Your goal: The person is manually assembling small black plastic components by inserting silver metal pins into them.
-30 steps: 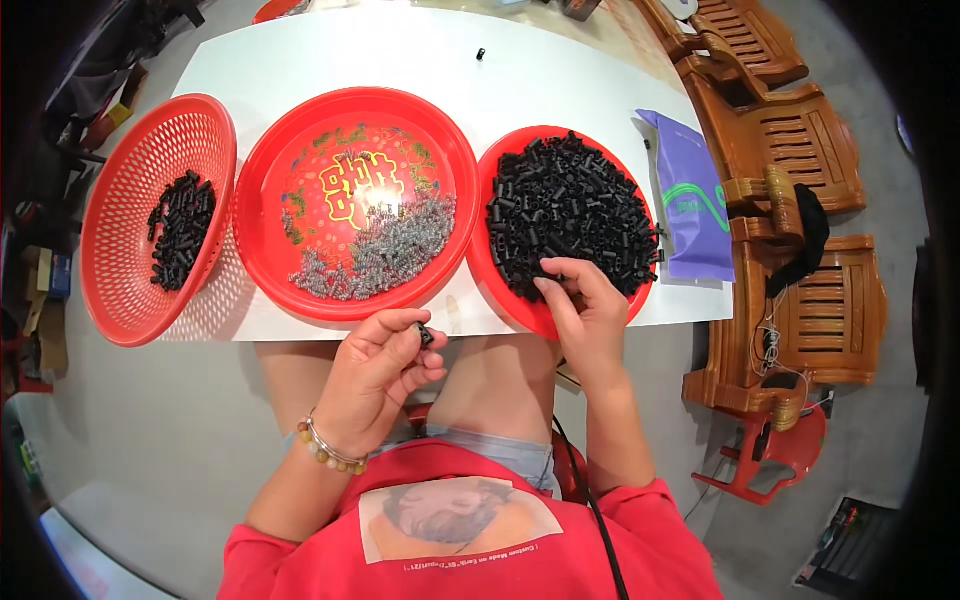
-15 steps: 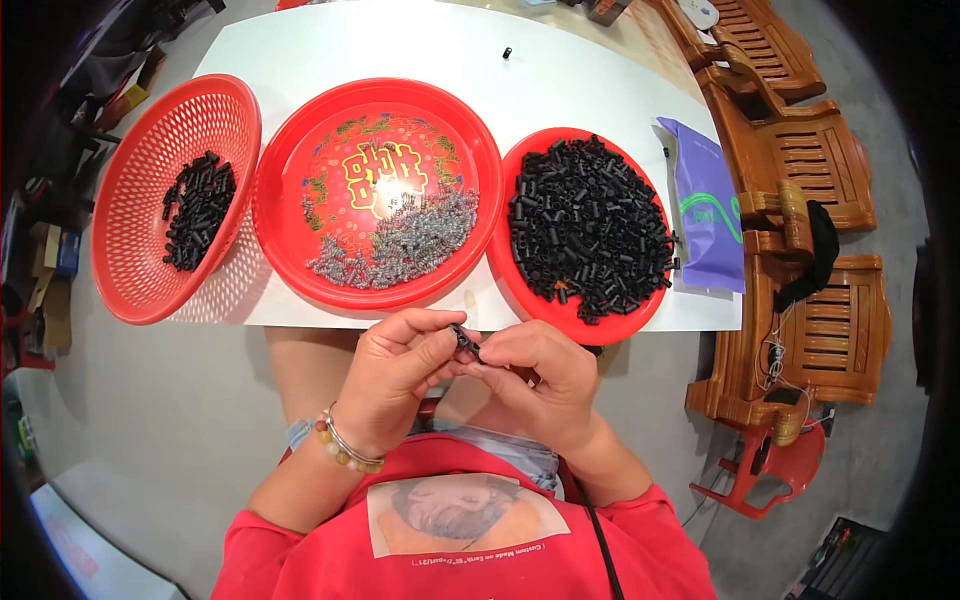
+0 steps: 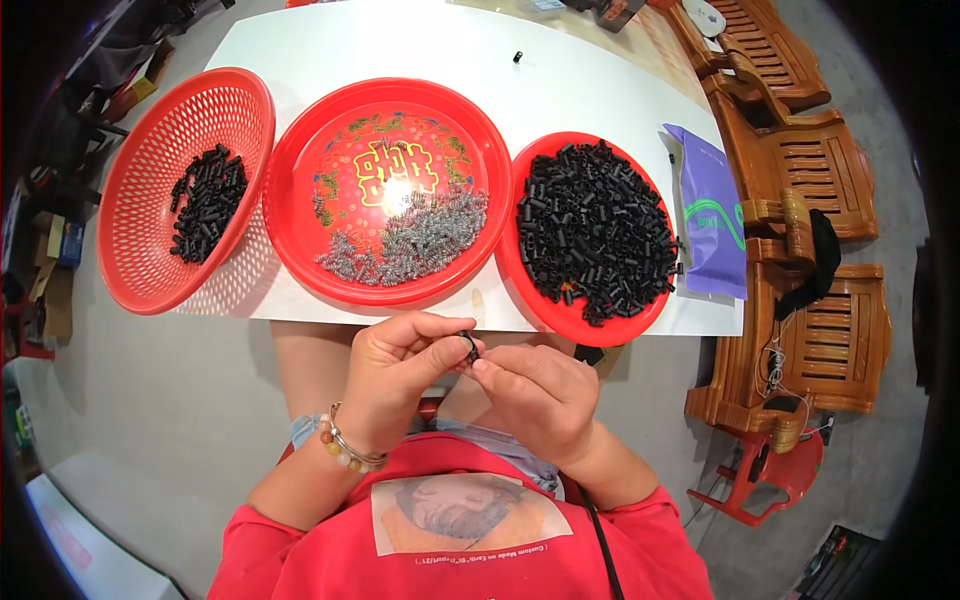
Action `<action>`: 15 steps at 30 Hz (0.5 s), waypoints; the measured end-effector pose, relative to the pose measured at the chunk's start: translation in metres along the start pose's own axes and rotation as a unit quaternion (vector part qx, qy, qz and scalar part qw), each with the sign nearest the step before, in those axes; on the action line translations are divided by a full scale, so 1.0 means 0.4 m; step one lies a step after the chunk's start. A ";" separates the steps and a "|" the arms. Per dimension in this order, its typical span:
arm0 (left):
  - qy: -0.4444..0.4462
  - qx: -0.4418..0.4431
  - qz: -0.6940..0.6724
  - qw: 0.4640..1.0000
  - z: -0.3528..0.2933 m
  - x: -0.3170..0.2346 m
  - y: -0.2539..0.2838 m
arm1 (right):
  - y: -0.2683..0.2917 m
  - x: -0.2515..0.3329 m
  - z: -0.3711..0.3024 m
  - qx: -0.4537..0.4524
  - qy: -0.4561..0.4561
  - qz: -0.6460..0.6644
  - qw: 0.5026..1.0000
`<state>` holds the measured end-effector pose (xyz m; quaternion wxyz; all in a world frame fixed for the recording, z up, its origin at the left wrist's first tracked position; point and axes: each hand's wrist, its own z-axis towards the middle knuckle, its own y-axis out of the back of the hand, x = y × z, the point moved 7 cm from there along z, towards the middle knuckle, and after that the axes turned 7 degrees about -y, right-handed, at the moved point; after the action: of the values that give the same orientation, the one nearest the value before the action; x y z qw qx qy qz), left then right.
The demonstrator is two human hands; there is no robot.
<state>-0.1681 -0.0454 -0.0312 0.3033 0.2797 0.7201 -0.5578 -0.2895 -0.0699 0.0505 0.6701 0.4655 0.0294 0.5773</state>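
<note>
"Red sleeves lie nearest; what are the hands doing?"

"The left hand pinches a small black piece between thumb and forefinger. The right hand has its thumb and fingertips drawn together on that piece's right side."

"Where is it, then?"

"Between both hands, just short of the white table's near edge."

"And beyond?"

"A smaller red tray heaped with black parts, right; a wide red tray holding silvery springs, middle; farther off, one lone black cylinder."
</note>
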 end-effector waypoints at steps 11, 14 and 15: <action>0.005 0.030 0.159 0.987 -0.011 -0.034 -0.003 | -0.001 0.022 0.002 0.016 -0.006 -0.006 1.000; 0.043 0.052 0.066 0.996 -0.011 -0.027 -0.006 | 0.001 -0.004 0.023 0.037 -0.115 0.008 0.993; 0.045 0.052 0.068 0.995 -0.011 -0.025 -0.003 | 0.004 -0.008 0.037 0.052 -0.169 0.009 0.984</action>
<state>-0.1629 -0.0420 -0.0222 0.2935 0.3682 0.6823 -0.5593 -0.2833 -0.0813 0.0581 0.6353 0.5908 -0.0588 0.4938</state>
